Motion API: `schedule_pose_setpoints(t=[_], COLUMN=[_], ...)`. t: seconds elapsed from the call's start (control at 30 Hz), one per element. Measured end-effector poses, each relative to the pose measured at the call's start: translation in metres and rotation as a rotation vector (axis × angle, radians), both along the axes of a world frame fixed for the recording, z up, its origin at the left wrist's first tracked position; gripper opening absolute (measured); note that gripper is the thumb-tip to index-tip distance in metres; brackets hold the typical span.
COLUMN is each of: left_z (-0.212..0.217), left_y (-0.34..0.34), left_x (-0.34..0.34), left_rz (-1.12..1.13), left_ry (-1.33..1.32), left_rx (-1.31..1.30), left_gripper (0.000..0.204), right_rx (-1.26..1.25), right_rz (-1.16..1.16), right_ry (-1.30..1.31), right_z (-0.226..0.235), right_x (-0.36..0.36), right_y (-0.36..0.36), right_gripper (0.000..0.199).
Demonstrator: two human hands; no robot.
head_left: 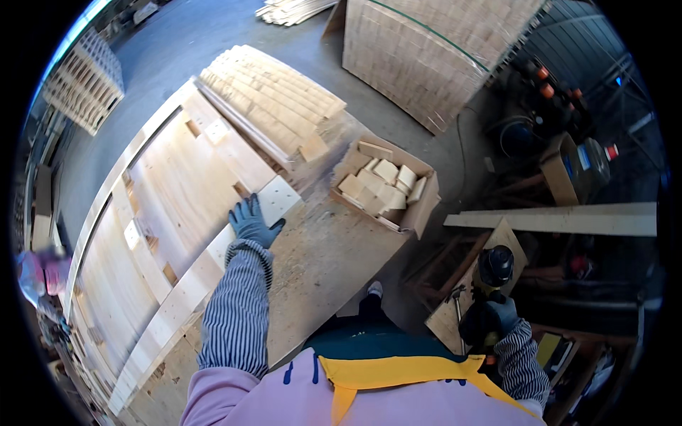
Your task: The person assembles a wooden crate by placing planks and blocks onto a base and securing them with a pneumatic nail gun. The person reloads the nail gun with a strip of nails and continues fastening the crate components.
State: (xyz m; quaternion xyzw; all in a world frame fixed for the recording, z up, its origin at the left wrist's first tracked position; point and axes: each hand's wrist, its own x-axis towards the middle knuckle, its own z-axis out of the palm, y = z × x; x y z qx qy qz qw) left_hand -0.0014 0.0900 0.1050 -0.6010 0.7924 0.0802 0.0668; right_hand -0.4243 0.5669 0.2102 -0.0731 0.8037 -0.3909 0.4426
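Note:
My left hand (pixel 254 221), in a blue-grey glove, lies with fingers spread on the near rail of a large pale wooden panel frame (pixel 186 280), close to the rail's right end. Nail or screw marks dot that end. Over at the lower right, my gloved right hand (pixel 503 316) is closed around a black nail gun (pixel 496 266), which is over a small wooden board. The dark tool body hides part of my fingers. A hammer (pixel 457 307) lies on the same board, just left of the nail gun.
A cardboard box (pixel 420 220) of short wood blocks stands on the worktable (pixel 312 284), right of the frame. Stacked slats (pixel 273 99) lie beyond the frame. A large strapped wood stack (pixel 419 64) stands on the floor behind. A long plank (pixel 554 219) extends at right. Another person is at far left.

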Motion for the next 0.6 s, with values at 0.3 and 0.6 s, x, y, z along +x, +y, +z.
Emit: schedule_pose_setpoints(t=[0.3,0.6], left_z=[-0.037,-0.029], left_y=[0.112,0.192], left_x=[-0.026,-0.168], left_rz=[-0.225,-0.174], left_ry=[0.168,0.096], left_rx=[-0.201,0.630], left_gripper=[0.085,0.081], right_rx=[0.531,0.857], right_rz=[0.346,-0.021], right_ry=[0.485,0.097], right_z=[-0.106,-0.163], right_x=[-0.133,-0.177], right_y=[0.139,0.109], right_gripper=[0.042,0.081])
